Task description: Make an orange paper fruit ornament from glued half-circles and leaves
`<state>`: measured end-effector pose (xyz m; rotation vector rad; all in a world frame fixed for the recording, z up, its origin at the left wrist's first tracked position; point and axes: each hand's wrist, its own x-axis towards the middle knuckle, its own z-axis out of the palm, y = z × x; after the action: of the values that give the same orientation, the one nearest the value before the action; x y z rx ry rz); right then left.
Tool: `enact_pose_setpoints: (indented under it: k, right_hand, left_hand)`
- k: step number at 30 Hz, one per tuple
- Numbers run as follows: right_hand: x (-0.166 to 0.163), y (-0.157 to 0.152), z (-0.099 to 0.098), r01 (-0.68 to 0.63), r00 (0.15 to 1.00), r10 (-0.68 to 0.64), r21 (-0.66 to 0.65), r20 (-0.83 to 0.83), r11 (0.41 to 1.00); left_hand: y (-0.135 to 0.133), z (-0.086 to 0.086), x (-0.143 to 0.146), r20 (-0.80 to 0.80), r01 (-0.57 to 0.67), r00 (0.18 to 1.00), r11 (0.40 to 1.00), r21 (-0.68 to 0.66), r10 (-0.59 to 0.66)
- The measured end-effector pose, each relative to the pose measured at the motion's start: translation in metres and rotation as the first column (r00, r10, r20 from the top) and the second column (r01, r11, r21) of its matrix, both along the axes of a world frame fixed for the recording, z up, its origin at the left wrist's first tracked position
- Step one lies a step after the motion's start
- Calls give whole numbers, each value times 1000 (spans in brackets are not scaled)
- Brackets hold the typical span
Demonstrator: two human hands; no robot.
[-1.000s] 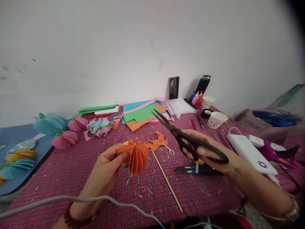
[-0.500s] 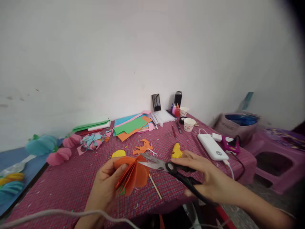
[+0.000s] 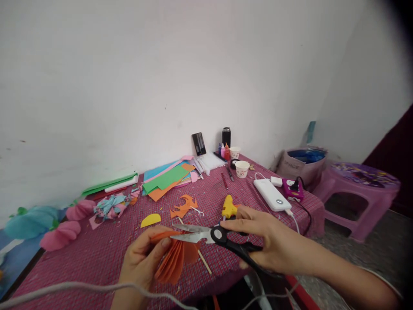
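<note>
Pinched in my left hand is a fan of folded orange paper, its pleats hanging down. My right hand grips black-handled scissors, whose blades are parted and lie across the top of the orange paper. Whether they are cutting into it I cannot tell. A thin wooden stick lies on the table beside the paper. Beyond my hands are an orange paper offcut, a yellow paper half-circle and a yellow glue gun, partly covered by my right hand.
Pink paper pumpkins and a blue one sit at left, near paper scraps. Coloured sheets lie at the back. At right are paper cups, a white power bank and a pink stool. A pale cable crosses the foreground.
The view has swung to the right, so the table things appear further left. The scissor blades now reach further over the orange paper, and the paper's pleats have turned.
</note>
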<state>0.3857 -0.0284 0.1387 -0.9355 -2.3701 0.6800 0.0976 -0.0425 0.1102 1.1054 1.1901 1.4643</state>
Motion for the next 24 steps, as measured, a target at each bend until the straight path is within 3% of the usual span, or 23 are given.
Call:
enact_pose_setpoints:
  k: [9,13,24]
  right_hand:
    - [5,-2,9,-28,1000,28,27,13,999]
    - [8,-2,13,-40,999,40,25,19,999]
    - [9,-4,12,-42,999,41,39,24,998]
  left_hand:
    - [2,1,19,282,9,959,993,-114,24]
    - [2,2,26,263,-32,963,990,-135,66]
    - [5,-10,24,202,63,978,995,-77,-46]
